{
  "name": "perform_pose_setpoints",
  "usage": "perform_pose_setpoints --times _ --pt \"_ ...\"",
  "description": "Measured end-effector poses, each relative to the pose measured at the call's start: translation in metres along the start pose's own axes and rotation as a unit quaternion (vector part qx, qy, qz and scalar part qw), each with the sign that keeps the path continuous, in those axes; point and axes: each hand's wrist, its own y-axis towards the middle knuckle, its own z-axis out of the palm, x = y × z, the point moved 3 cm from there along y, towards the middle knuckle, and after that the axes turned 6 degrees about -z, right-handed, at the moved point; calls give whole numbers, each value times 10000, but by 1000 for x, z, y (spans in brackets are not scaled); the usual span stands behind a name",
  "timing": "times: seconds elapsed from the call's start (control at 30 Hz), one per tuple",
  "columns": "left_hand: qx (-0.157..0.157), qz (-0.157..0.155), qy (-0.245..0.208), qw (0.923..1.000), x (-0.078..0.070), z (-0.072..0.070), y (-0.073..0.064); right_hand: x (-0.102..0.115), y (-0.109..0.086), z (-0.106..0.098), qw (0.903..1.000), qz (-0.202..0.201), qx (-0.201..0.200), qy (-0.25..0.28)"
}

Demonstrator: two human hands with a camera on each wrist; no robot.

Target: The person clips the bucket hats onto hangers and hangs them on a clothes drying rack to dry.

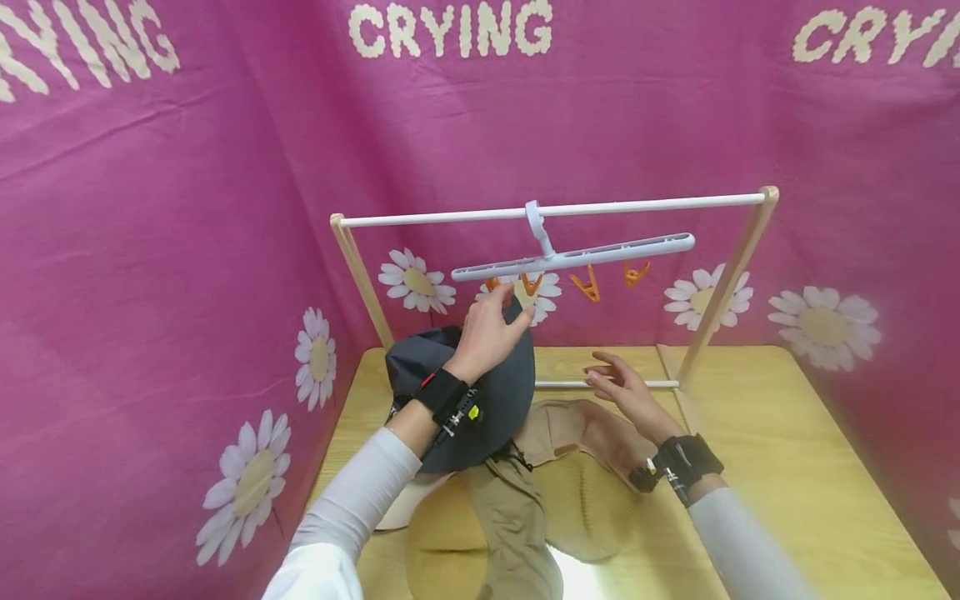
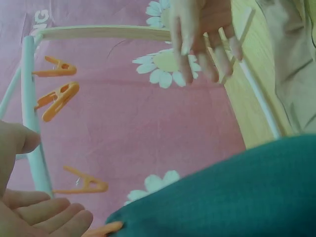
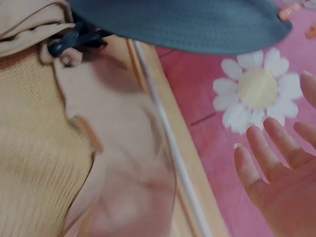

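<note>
A dark blue-green brimmed hat (image 1: 504, 408) hangs from the left end of a pale blue clip hanger (image 1: 622, 252). At the brim's edge, in the left wrist view, an orange clip (image 2: 106, 229) pinches the fabric. My left hand (image 1: 491, 329) is raised beside that clip, thumb apart and fingers loosely extended, holding nothing. Three more orange clips, one of them this clip (image 1: 587, 285), dangle along the hanger. To the right of the hat, my right hand (image 1: 626, 396) hovers with palm turned inward and fingers spread, nothing in it.
The hanger hooks over the white top bar (image 1: 435, 218) of a wooden-sided rack (image 1: 723, 292). Beneath lie a beige hat (image 1: 555, 425) and other tan and straw-coloured headwear (image 1: 450, 533) on the wooden table (image 1: 787, 467). A pink flowered curtain (image 1: 637, 125) surrounds it.
</note>
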Motion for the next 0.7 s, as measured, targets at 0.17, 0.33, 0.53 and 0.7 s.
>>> perform_pose_setpoints --times 0.17,0.33,0.53,0.7 --pt "-46 -276 -568 9980 8 6 7 -5 -26 -12 9997 175 -171 11" --pt "-45 -586 -1131 9918 15 15 13 -16 -52 -27 9978 433 -415 -291" --pt "-213 -757 -1331 9880 20 26 18 -32 -86 -47 9903 980 -490 -851" --pt "-285 -796 -1609 9834 22 35 25 -46 -109 -60 9816 1330 -827 -1093"
